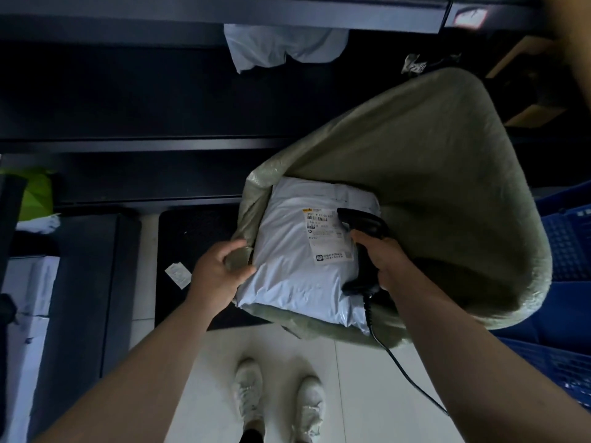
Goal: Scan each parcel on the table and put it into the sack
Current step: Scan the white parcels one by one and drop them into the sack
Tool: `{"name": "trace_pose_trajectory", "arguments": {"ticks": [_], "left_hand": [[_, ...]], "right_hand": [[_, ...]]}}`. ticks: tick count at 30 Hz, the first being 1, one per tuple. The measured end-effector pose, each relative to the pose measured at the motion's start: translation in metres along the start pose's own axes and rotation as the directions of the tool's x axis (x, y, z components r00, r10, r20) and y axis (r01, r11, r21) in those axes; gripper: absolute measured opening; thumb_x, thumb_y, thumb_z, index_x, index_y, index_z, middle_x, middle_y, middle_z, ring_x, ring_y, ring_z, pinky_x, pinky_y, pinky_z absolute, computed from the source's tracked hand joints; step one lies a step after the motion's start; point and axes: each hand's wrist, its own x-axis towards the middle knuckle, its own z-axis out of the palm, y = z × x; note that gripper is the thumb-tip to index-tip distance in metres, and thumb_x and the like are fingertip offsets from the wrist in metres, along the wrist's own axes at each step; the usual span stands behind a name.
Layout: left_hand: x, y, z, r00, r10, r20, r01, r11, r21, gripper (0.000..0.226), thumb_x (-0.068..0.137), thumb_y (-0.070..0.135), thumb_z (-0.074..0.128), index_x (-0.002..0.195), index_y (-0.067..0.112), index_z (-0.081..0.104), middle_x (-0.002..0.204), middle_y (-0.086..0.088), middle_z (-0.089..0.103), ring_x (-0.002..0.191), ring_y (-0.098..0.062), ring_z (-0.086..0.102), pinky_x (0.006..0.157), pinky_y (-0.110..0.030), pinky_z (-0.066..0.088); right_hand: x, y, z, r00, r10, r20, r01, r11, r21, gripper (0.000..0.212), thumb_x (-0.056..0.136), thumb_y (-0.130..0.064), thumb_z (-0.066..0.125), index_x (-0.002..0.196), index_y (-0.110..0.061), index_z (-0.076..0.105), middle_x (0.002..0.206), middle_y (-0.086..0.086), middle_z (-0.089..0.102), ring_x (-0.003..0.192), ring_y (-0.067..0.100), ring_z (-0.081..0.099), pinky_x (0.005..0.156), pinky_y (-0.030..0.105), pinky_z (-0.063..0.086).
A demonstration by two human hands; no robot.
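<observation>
Over floor tiles, left hand grips sack, right hand scanner.

Your parcel lies in the mouth of the sack — scanner over the parcel's right side, crates further right.

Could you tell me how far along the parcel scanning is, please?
Nothing finished is visible inside the sack. In hand: the grey parcel lies in its mouth, left hand gripping the rim, right hand aiming the scanner at the label. Left: one pale bag on the dark shelf above, perhaps another parcel.
</observation>
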Motion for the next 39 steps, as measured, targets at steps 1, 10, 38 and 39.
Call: {"name": "trace_pose_trajectory", "arguments": {"ticks": [1, 10, 38, 39], "left_hand": [[-0.001, -0.002, -0.003, 1.000, 0.003, 0.010, -0.004, 0.999, 0.037, 0.052, 0.074, 0.006, 0.080, 0.123, 0.014, 0.063, 0.121, 0.003, 0.058, 0.112, -0.011, 0.056, 0.100, -0.025, 0.041], [-0.002, -0.018, -0.006, 0.994, 0.018, 0.104, -0.041, 0.975, 0.216, 0.073, 0.080, 0.005, 0.074, 0.144, 0.022, 0.042, 0.139, 0.001, 0.046, 0.126, -0.015, 0.048, 0.111, -0.034, 0.037], [-0.143, 0.117, 0.007, 0.960, 0.232, 0.155, -0.275, 0.879, 0.390, 0.046, 0.095, 0.027, 0.056, 0.140, 0.020, 0.048, 0.136, -0.001, 0.052, 0.113, -0.017, 0.058, 0.098, -0.034, 0.048], [-0.159, 0.131, 0.005, 0.946, 0.276, 0.167, -0.321, 0.857, 0.403, 0.043, 0.095, 0.027, 0.056, 0.137, 0.020, 0.050, 0.133, -0.001, 0.054, 0.112, -0.017, 0.058, 0.097, -0.033, 0.047]], "right_hand": [[0.003, -0.001, -0.001, 1.000, 0.001, -0.007, -0.001, 1.000, -0.008, 0.050, 0.081, -0.027, 0.076, 0.121, -0.002, 0.059, 0.094, 0.010, 0.065, 0.080, 0.025, 0.062, 0.076, 0.036, 0.050], [0.028, 0.018, 0.002, 0.997, -0.048, -0.063, 0.051, 0.998, 0.045, 0.065, 0.083, -0.029, 0.076, 0.137, -0.007, 0.049, 0.123, 0.010, 0.061, 0.099, 0.024, 0.058, 0.084, 0.034, 0.047], [-0.195, 0.015, -0.102, 0.833, -0.538, 0.126, 0.528, 0.707, -0.471, 0.027, 0.087, -0.035, 0.065, 0.089, -0.008, 0.059, 0.081, 0.016, 0.069, 0.073, 0.033, 0.068, 0.066, 0.046, 0.058], [-0.215, 0.014, -0.113, 0.824, -0.557, 0.105, 0.534, 0.700, -0.475, 0.028, 0.087, -0.036, 0.065, 0.091, -0.009, 0.058, 0.080, 0.014, 0.069, 0.071, 0.030, 0.068, 0.066, 0.046, 0.059]]}}
